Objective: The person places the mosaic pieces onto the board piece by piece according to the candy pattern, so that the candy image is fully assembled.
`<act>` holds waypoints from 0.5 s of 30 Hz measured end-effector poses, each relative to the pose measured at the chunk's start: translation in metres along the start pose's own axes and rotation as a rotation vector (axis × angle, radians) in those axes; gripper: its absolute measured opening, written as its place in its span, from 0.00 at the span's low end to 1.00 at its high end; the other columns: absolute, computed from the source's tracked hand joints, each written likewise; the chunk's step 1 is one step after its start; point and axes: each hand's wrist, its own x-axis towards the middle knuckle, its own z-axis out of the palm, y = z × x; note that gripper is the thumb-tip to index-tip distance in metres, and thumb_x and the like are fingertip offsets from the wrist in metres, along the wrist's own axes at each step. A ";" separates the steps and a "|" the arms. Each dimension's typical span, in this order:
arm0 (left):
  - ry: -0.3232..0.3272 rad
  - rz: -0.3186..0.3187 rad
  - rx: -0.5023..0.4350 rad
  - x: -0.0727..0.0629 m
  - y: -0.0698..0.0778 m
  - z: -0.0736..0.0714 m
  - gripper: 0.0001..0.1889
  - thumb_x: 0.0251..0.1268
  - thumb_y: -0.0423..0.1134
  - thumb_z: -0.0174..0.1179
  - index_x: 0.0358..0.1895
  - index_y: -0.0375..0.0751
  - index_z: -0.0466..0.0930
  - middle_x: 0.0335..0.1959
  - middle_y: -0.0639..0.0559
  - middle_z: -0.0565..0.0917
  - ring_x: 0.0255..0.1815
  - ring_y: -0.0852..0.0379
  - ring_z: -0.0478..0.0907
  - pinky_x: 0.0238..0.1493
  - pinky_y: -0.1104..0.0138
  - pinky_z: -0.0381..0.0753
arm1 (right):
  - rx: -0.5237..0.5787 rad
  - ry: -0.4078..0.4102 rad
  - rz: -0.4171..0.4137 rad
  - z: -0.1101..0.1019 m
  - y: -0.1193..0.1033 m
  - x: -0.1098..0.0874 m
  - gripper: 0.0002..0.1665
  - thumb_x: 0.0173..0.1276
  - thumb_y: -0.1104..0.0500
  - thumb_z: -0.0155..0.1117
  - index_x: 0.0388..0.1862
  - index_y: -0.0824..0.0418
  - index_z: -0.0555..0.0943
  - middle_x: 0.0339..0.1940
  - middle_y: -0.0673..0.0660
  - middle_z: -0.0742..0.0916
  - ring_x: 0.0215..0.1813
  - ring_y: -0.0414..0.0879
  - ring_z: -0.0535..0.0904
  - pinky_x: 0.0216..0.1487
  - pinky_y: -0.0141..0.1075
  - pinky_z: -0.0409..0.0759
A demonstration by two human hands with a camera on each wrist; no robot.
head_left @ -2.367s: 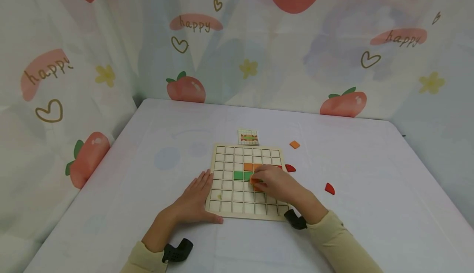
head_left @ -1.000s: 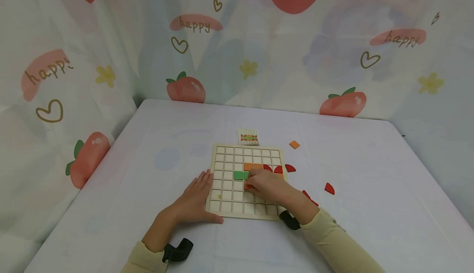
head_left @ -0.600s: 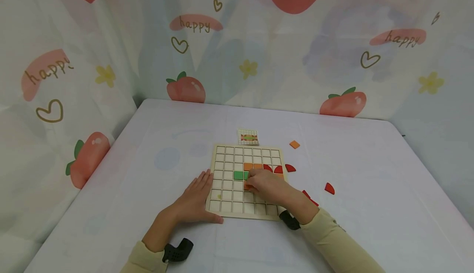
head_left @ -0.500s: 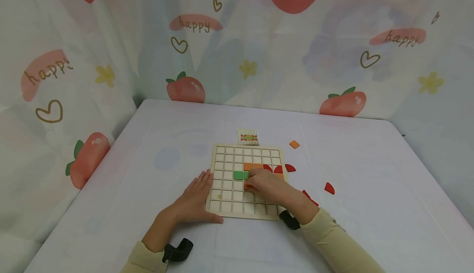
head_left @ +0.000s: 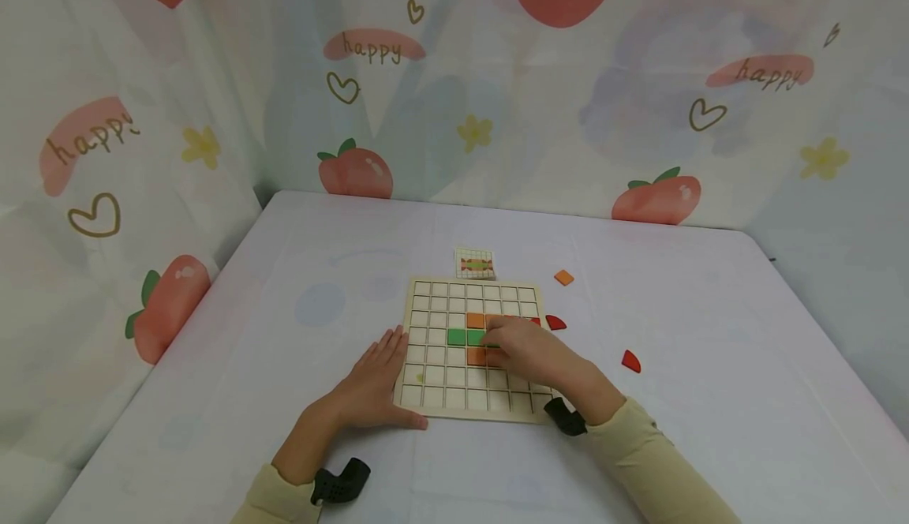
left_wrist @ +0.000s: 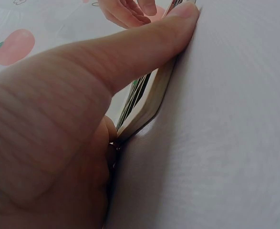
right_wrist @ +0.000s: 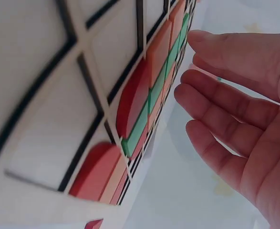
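And here, flat on the table in the lower middle of the head view: a gridded board, a row of green tiles across its middle, orange tiles above and below, red quarter pieces toward the right, partly hidden in the head view. Right over that patch of colour, the right hand, fingers loosely bent, nothing visible between them and the thumb; released, by the look of it, contact with the tiles too hard to call. Over at the board's left edge, the left hand, fingers straight, thumb along the near edge, seemingly steadying without any clasp. Just beside the right edge, a loose red piece; farther right, a second red piece; up from there, a loose orange tile. Just past the far edge, a patterned card; behind, across the upper frame, a fruit-printed cloth. Danger spots? Likely to pop a tile from its cell with a low, dragging fingertip; liable to skid the whole board with a sideways push, given any slackening on the left.
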 end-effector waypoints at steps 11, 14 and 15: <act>0.002 0.002 -0.007 0.000 0.000 0.000 0.65 0.38 0.70 0.63 0.72 0.32 0.38 0.73 0.42 0.38 0.72 0.50 0.32 0.68 0.56 0.38 | 0.004 0.006 0.057 -0.009 0.009 -0.006 0.09 0.56 0.66 0.68 0.38 0.63 0.84 0.36 0.53 0.81 0.40 0.45 0.78 0.40 0.34 0.77; 0.002 0.000 -0.015 0.000 0.000 0.000 0.65 0.38 0.70 0.64 0.72 0.32 0.38 0.73 0.43 0.38 0.72 0.50 0.32 0.68 0.56 0.38 | -0.013 0.009 0.069 -0.010 0.014 -0.007 0.09 0.56 0.66 0.68 0.37 0.63 0.84 0.34 0.52 0.81 0.38 0.44 0.77 0.39 0.35 0.77; 0.002 -0.001 -0.016 0.000 0.000 0.000 0.65 0.38 0.70 0.64 0.72 0.32 0.38 0.73 0.43 0.38 0.72 0.50 0.32 0.68 0.56 0.38 | -0.016 0.010 0.077 -0.010 0.015 -0.007 0.08 0.56 0.66 0.68 0.36 0.63 0.84 0.33 0.52 0.81 0.37 0.44 0.77 0.38 0.35 0.77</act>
